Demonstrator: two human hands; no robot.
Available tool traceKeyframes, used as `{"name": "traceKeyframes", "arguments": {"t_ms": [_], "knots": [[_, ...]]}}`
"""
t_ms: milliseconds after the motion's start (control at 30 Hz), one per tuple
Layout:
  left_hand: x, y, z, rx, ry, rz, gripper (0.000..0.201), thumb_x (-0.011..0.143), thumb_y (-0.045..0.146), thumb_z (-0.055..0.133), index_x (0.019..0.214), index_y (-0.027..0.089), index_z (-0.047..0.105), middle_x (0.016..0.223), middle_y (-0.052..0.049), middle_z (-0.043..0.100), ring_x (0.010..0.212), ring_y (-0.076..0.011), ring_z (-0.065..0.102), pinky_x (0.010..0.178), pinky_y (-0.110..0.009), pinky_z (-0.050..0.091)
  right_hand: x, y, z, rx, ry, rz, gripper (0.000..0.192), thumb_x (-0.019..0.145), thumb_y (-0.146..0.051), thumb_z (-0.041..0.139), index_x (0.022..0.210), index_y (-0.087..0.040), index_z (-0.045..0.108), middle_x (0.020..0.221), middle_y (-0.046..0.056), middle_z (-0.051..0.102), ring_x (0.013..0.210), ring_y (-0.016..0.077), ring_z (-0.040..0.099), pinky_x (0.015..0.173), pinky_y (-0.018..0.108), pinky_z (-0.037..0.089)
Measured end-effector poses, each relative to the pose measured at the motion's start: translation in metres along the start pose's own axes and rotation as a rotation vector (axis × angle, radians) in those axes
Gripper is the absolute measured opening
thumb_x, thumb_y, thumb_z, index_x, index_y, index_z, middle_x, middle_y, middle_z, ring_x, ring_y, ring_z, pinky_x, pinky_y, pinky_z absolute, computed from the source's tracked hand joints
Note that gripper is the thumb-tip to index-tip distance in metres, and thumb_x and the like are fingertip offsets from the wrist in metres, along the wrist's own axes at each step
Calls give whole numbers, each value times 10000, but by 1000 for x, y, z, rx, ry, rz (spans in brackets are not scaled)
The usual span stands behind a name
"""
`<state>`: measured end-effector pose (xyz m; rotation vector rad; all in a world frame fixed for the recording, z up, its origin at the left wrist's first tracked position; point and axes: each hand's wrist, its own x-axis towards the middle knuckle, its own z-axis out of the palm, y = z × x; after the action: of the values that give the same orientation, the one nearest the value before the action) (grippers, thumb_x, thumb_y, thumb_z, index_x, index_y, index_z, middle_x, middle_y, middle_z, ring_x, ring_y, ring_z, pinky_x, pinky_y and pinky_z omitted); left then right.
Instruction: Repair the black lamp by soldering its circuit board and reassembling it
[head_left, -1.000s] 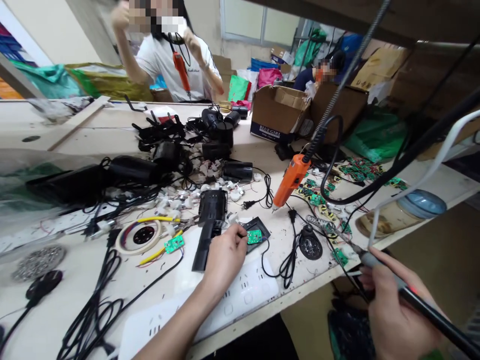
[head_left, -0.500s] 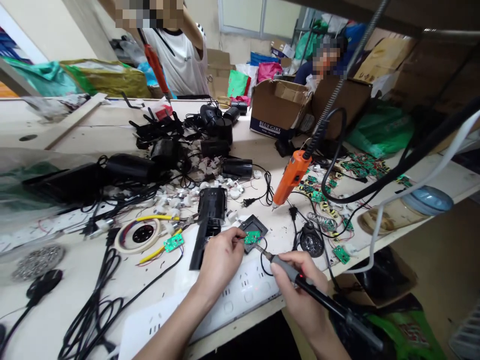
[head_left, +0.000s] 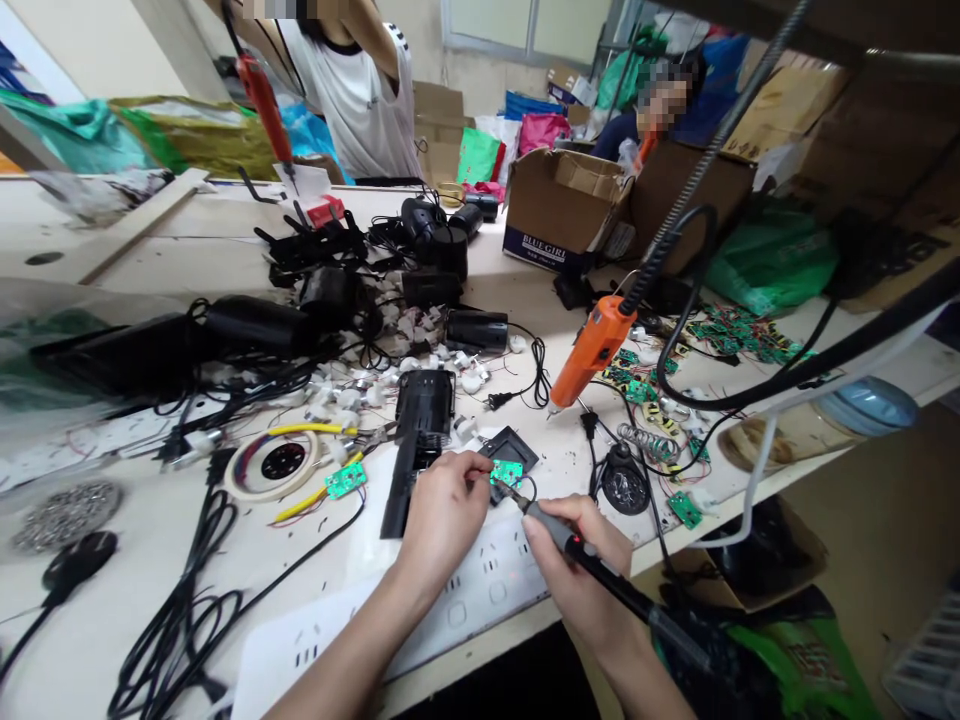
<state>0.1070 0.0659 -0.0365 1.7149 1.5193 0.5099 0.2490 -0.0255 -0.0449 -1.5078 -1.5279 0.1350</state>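
My left hand (head_left: 448, 505) is closed in a pinch at the left edge of a small green circuit board (head_left: 508, 473). The fingertips partly hide that edge, where a thin reddish wire seems to show. Below the board sits a dark shallow rectangular casing (head_left: 516, 447). My right hand (head_left: 581, 560) is wrapped round a soldering iron (head_left: 559, 530) with a grey grip and a small red light; its tip is at the lower edge of the board. Left of the board stands a black cylindrical housing (head_left: 424, 405). Under my wrists lies a white power strip (head_left: 465, 590).
An orange electric screwdriver (head_left: 592, 350) hangs ahead on the right. Another circuit board (head_left: 345, 481) lies by a tape roll (head_left: 238, 470). Black cables (head_left: 199, 580) run along the left. Several boards are heaped right, near a jar (head_left: 810, 425). Two people work across the bench.
The soldering iron and my right hand have shifted slightly left. The board sits a little lower against the casing. Across the bench, a person's orange screwdriver has moved left.
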Motion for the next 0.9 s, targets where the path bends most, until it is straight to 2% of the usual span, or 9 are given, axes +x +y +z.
{"name": "traceKeyframes", "arguments": {"t_ms": [900], "knots": [[0, 0, -1, -14, -27, -29, 260, 868, 134, 496, 979, 150, 731, 961, -48, 690, 497, -89, 570, 589, -252, 456, -3, 1, 2, 29, -1, -13, 77, 892, -225, 663, 914, -185, 601, 719, -17, 653, 605, 109, 642, 591, 168, 518]]}}
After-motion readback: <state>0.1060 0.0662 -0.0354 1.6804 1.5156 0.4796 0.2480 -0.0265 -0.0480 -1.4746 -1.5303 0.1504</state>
